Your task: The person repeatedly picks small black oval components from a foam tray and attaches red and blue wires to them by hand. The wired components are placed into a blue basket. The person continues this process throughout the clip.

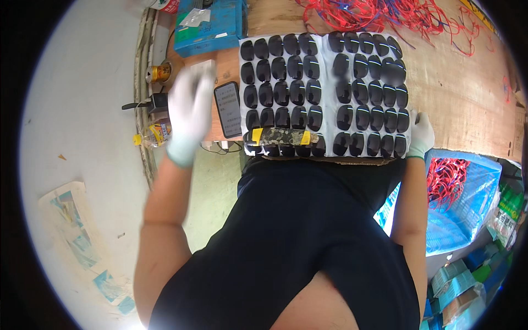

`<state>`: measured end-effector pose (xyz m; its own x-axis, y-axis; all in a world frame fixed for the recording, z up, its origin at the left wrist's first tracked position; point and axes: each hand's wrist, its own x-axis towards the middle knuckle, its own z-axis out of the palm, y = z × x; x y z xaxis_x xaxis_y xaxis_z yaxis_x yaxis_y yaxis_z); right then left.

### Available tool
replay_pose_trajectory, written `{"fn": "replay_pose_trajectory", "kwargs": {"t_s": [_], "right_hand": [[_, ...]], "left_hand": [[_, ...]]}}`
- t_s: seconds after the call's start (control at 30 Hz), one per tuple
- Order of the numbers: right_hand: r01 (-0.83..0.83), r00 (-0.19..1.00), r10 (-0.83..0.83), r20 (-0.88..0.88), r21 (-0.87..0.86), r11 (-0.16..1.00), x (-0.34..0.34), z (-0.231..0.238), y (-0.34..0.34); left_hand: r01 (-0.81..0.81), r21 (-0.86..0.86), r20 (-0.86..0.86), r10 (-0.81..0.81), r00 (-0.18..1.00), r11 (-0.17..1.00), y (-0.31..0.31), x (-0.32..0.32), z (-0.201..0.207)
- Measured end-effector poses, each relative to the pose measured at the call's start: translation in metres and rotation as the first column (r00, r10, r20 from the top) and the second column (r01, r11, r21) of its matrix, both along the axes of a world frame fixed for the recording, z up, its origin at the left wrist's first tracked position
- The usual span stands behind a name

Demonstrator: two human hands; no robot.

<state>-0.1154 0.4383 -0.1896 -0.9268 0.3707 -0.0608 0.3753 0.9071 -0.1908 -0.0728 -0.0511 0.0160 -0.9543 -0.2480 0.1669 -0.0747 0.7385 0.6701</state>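
Rows of dark sunglass lenses (281, 92) lie on a white-covered board (325, 99) in front of me, at the table's near edge. Across the nearest left row lies a camouflage-patterned strip (281, 136) with yellow ends. My left hand (190, 107), in a white glove, is left of the board and beside a phone (227, 109). Motion smears its fingers, and a pale patch at its fingertips is too blurred to name. At the board's right edge, my gloved right hand (422, 135) closes on the side, its fingers partly hidden.
A blue box (212, 27) stands at the back left, with a can (158, 73) and a bottle (157, 133) by the table's left side. Red and blue cords (379, 14) are heaped at the back. A blue-lined crate (467, 192) with more cords stands at right.
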Motion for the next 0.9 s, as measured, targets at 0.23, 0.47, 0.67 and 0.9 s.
{"fn": "replay_pose_trajectory", "kwargs": {"t_s": [0.23, 0.47, 0.67, 0.9], "right_hand": [[-0.061, 0.991, 0.058, -0.123, -0.022, 0.998, 0.000, -0.002, -0.001], [-0.046, 0.986, 0.039, -0.162, -0.041, 0.998, 0.006, 0.001, -0.004], [-0.027, 0.991, 0.018, -0.135, -0.060, 0.998, 0.003, 0.004, -0.005], [0.027, 0.999, -0.031, -0.027, -0.138, 0.990, -0.013, 0.016, -0.003]], "left_hand": [[0.035, 0.058, 0.428, -0.057, 0.902, 0.998, 0.016, -0.296, -0.108], [-0.418, 0.504, 0.719, -0.099, 0.688, 0.756, 0.063, -0.311, -0.152], [-0.504, 0.744, 0.622, -0.178, 0.763, 0.439, 0.014, -0.310, -0.139], [-0.191, 0.968, 0.205, -0.071, 0.976, 0.162, -0.016, -0.270, -0.073]]}}
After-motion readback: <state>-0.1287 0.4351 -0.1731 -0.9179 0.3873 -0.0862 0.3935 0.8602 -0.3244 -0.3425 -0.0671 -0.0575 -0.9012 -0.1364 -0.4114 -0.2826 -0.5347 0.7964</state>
